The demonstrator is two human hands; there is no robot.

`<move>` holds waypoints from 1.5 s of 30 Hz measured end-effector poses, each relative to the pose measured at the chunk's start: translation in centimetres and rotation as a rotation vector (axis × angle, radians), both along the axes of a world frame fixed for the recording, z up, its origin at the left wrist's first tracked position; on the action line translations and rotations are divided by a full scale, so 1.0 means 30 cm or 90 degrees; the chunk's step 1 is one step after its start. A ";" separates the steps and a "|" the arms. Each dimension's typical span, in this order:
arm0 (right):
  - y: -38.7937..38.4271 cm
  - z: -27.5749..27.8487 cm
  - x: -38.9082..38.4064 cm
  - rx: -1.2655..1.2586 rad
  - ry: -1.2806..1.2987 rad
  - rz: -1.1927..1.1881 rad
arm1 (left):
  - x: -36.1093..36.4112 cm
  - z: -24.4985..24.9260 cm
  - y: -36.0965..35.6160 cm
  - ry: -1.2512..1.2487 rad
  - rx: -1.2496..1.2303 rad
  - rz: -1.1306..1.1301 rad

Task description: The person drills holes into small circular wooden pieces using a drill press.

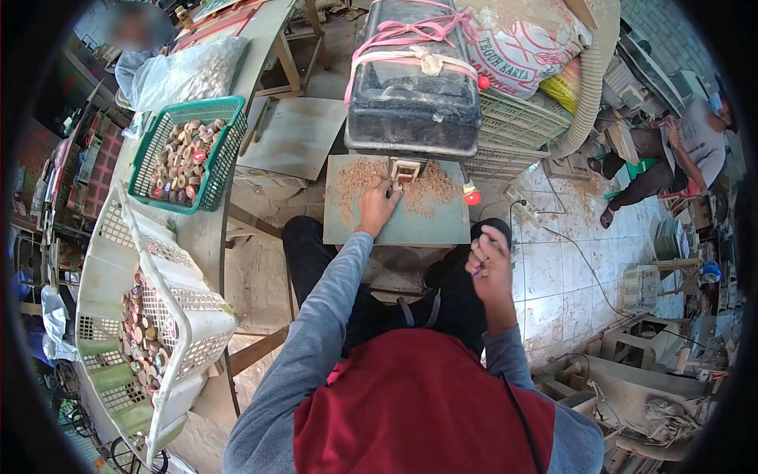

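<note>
Machine (413, 87): stood straight ahead, slot (405, 169) facing the person.
Board (442, 225): lay under the slot, strewn with shavings (430, 189).
Left hand (379, 204): nearer, fingers bunched together at the slot.
Right hand (489, 265): hung well back, fingers curled closed; contents unclear.

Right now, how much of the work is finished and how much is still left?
Done, it seems: wood shavings are heaped on the green board, and many small round pieces lie in the green basket. In hand: the left hand sits at the mouth of the machine; the right hand is curled around a small item. Left: the white basket holds more pieces; finished or not, I cannot tell.
</note>
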State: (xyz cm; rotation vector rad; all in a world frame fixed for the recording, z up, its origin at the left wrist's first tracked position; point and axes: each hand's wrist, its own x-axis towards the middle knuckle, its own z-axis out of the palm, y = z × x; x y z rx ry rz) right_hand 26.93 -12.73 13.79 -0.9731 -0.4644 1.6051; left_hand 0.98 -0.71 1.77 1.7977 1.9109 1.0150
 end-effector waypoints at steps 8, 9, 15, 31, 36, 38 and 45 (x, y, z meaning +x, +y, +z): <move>0.188 0.155 -0.025 0.025 -0.319 0.023 | -0.007 -0.010 -0.002 0.011 0.023 -0.006; 0.203 0.164 -0.031 0.026 -0.320 0.025 | -0.008 -0.006 -0.003 0.002 0.018 -0.009; 0.222 0.187 -0.032 -0.051 -0.240 0.108 | -0.010 -0.002 -0.005 0.017 0.032 -0.012; 0.274 0.092 -0.048 -0.051 -0.294 0.210 | -0.004 0.012 -0.009 0.018 0.006 -0.001; 0.358 0.013 -0.070 -0.062 -0.308 0.198 | -0.001 0.007 -0.003 0.019 0.001 -0.005; 0.387 -0.010 -0.082 -0.065 -0.297 0.186 | -0.006 0.000 0.000 0.024 0.004 -0.006; 0.439 -0.055 -0.068 -0.049 -0.239 0.177 | -0.005 0.008 -0.004 0.027 0.006 -0.001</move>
